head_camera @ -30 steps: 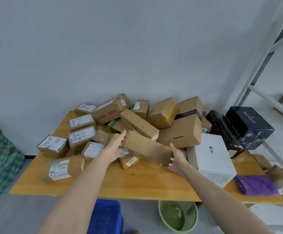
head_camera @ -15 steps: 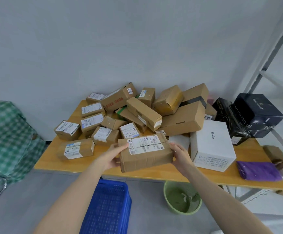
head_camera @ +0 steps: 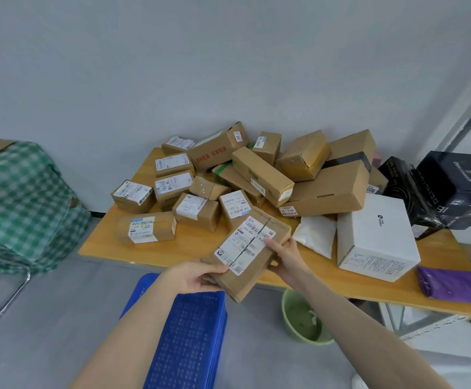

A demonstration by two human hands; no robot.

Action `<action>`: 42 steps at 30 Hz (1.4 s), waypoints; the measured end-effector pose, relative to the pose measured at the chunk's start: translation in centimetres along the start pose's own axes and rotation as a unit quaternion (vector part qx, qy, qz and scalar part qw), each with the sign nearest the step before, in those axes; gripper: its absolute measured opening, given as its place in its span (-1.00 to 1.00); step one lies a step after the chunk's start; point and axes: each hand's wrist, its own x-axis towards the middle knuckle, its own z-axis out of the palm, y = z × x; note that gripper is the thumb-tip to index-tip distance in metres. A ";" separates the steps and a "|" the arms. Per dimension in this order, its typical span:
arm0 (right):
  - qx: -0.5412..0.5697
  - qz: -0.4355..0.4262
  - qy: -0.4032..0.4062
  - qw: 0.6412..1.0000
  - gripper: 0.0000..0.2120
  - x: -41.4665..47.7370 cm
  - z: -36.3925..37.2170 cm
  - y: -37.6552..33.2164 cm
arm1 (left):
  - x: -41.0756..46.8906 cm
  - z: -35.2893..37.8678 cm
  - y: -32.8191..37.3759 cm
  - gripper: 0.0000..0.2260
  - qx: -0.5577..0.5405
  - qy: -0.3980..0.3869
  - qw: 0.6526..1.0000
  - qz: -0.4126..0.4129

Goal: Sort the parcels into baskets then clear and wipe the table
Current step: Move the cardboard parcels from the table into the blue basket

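- Currently, both hands hold one brown cardboard parcel clear of the table, with its white label facing up.
- The left hand grips the parcel's near end, with the thumb on the top face and the fingers curled beneath.
- The right hand grips the right long side, with the thumb pressed on the label and the fingers wrapped under the edge.
- The parcel spans the gap between the two hands and runs diagonally. Its near end projects past the left hand, and its far end lies beyond the right hand, over the table's near edge.
- Directly below the left hand and the parcel's near end, the blue basket stands on the floor.
- Below the right forearm, the round green basket stands under the table edge.
- Beyond the grip, a pile of brown parcels covers the table top.
- Just right of the right hand lies a white padded bag, then a white box.
- Further right, a purple bag lies at the near edge.
- Well left of the left hand, a green checked bag sits off the table.
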 end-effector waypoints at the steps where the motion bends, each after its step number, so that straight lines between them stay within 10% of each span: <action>1: -0.013 0.002 -0.005 1.000 -0.20 -0.2 1.2 0.8 | -0.1 -0.6 -0.3 -0.56 -0.004 0.005 1.000 0.000; 7: -0.149 0.018 -0.024 0.988 -0.18 -2.7 6.4 5.5 | -1.9 -5.0 -2.8 -0.33 0.254 0.027 0.963 -0.083; 21: -0.133 -0.036 0.030 0.990 -0.48 -11.3 18.7 21.4 | -7.0 -16.0 -11.5 -0.72 0.190 0.062 0.971 0.128; 42: -0.382 0.132 0.045 0.913 -0.39 -9.8 15.0 38.0 | 0.1 -21.4 -28.6 -0.48 0.363 0.057 0.930 0.015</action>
